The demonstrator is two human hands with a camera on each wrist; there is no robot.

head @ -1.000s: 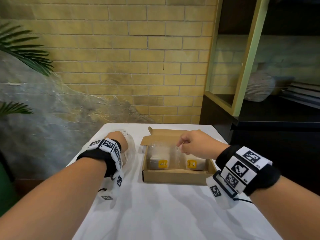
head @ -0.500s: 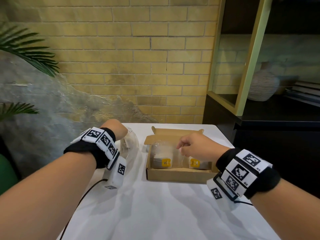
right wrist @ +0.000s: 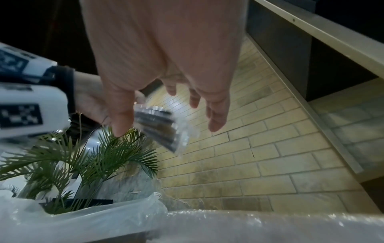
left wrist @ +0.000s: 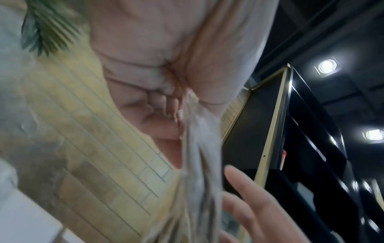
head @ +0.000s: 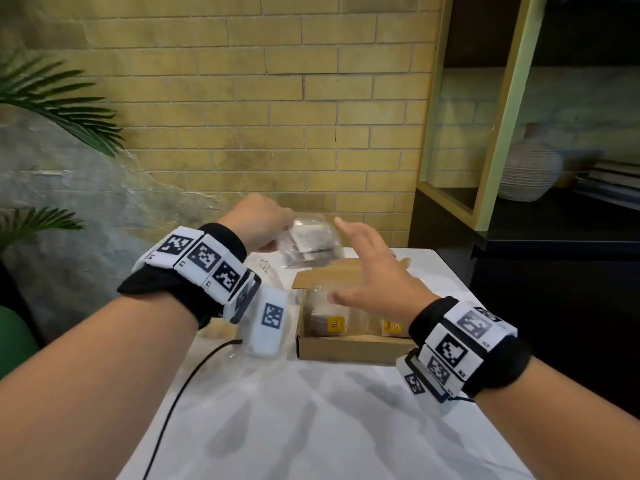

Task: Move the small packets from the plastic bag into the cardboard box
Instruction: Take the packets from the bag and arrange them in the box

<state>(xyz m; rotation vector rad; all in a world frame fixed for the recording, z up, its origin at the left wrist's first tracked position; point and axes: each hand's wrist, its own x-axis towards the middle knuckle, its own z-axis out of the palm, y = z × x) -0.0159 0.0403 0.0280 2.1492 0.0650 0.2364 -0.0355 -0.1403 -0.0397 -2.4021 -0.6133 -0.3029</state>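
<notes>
Head view: a person's left hand (head: 258, 221) pinches the top edge of a clear packet (head: 310, 242) and holds it in the air above the far left corner of an open cardboard box (head: 349, 348), which sits on a white table (head: 311, 427). Just to the right of that pinch, the right hand (head: 372, 271) hovers with fingers straight and spread, holding nothing, its fingertips near the packet; whether they touch it cannot be told. Below the open palm, inside the box, lie two more clear-wrapped packets, one with a yellow label (head: 335, 323) toward the left and another (head: 393, 328) partly hidden by the right wrist. The plastic bag (head: 273, 282) lies crumpled on the table under the left wrist, just beside the box; its contents are too blurred to make out. In the left wrist view, the left hand's (left wrist: 166, 85) curled fingers and thumb clamp the blurred plastic of the packet (left wrist: 199, 172), which hangs down from the grip, with the right hand (left wrist: 255, 210) close beside it. In the right wrist view, the right hand (right wrist: 166, 57) is spread, and the packet (right wrist: 160, 126) dangles between its thumb and fingers from the left hand (right wrist: 89, 102) behind. Both wrists wear black bands with white marker tags. A brick wall (head: 277, 98), palm leaves (head: 52, 105) and a dark shelf unit (head: 519, 237) stand behind the table.
</notes>
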